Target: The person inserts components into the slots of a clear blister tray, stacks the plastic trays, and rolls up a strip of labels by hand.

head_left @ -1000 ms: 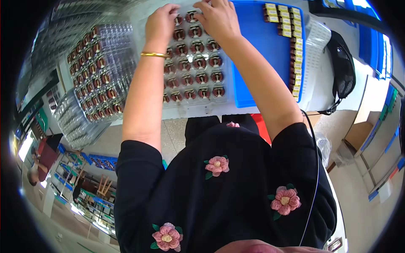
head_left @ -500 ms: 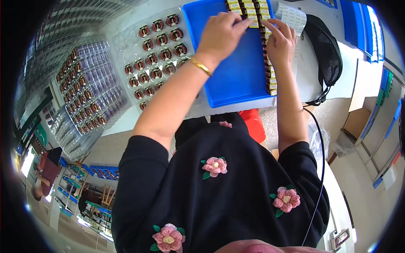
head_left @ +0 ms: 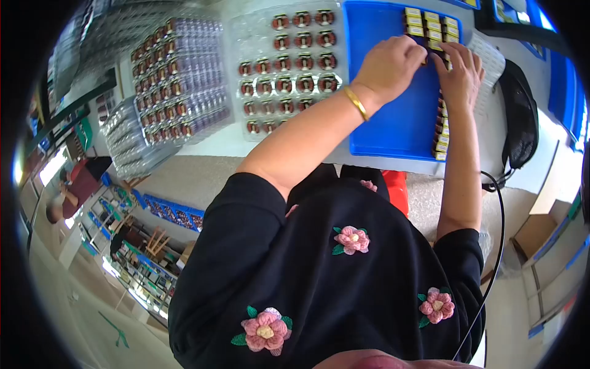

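My left hand (head_left: 390,67), with a gold bangle at its wrist, reaches over a blue tray (head_left: 393,132). Its thumb and fingers pinch a small yellow-labelled part (head_left: 423,60), mostly hidden by the fingertips. Close beside it, my right hand (head_left: 462,77) has bent fingers and a thumb near the left fingertips; whatever they grip is hidden. Yellow-labelled parts (head_left: 432,26) stand in several columns at the tray's far right. The rightmost column (head_left: 441,138) runs down the tray's right side, partly behind my right hand.
Left of the tray lies a clear plastic blister tray (head_left: 246,40) holding copper-coloured coils (head_left: 304,61). Farther left stand stacked blister trays (head_left: 184,80) with more coils. A label sheet (head_left: 488,64) and a black mesh bag (head_left: 521,117) lie at right. A cable (head_left: 501,246) hangs beside my right arm.
The camera view has shifted, so the table contents appear farther right. My left hand is slightly nearer my body over the tray, its fingertips now close to my right thumb.
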A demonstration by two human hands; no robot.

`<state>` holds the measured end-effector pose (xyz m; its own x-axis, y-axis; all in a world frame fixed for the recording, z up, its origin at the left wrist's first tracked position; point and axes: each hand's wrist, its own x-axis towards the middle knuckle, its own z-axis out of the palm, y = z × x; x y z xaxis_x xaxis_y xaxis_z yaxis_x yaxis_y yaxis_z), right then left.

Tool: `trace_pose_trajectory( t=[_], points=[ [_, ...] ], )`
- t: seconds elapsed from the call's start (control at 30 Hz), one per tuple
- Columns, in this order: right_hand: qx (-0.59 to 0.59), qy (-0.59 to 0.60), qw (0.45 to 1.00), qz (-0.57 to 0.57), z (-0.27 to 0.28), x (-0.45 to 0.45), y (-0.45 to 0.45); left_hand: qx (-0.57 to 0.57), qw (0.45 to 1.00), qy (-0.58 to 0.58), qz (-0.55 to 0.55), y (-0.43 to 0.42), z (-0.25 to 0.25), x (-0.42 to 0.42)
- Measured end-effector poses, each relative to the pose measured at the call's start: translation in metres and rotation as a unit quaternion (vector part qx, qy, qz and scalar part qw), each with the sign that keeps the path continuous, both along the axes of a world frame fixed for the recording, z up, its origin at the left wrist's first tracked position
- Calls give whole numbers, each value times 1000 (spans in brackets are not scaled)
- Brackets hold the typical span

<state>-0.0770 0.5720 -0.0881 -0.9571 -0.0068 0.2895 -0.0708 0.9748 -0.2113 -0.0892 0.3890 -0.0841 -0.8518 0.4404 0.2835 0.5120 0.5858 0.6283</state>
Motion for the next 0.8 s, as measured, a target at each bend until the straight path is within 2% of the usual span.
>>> trace_pose_trajectory(
  t=[0.1,0.17,0.23,0.3,0.4,0.47,0.57,0.63,0.67,0.77,0.8],
  points=[
    [32,-12,999,-22,-2,0,-10,10,997,-13,73,-69,9,-17],
    [45,-9,999,-29,-5,0,-13,-41,987,29,154,-130,11,-28],
    [49,1,998,-26,-9,0,-13,-123,967,-8,221,-189,12,-34],
    [42,13,998,-37,-8,1,-20,-209,944,-16,254,-233,11,-31],
    [47,27,997,-54,-9,6,-31,-219,937,-31,270,-266,3,-30],
    [52,40,995,-73,-7,9,-40,-229,941,-56,244,-280,-16,-33],
    [-103,122,987,-11,-5,5,-64,-190,948,-56,247,-282,-23,-31],
    [-138,79,987,20,14,-4,-112,-155,955,-28,251,-279,-25,-31],
    [-190,86,976,60,18,-12,-138,-146,952,-41,268,-271,-11,-30],
    [-298,49,942,146,17,-34,-217,-172,948,-83,253,-273,-13,-36],
    [-264,48,948,173,8,-41,-238,-144,953,-74,257,-276,-17,-37]
  ],
)
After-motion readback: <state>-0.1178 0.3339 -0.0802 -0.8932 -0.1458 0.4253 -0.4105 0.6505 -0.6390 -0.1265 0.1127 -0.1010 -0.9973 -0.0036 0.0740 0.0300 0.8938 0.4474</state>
